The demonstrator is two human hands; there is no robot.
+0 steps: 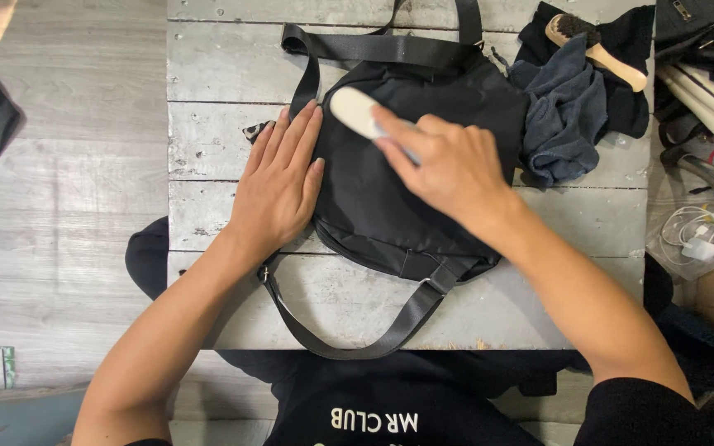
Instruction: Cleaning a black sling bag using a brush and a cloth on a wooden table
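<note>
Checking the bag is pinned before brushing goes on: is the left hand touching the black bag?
Touching. The head view shows the left hand lying flat, its fingers overlapping the left edge of the black bag, with no gap visible.

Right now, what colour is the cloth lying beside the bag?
Dark grey-blue cloth, crumpled right of the black bag; the head view shows it best.

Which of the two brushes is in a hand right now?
The white brush, held by the right hand on the black bag. The wooden-handled brush lies untouched on dark cloths.
</note>
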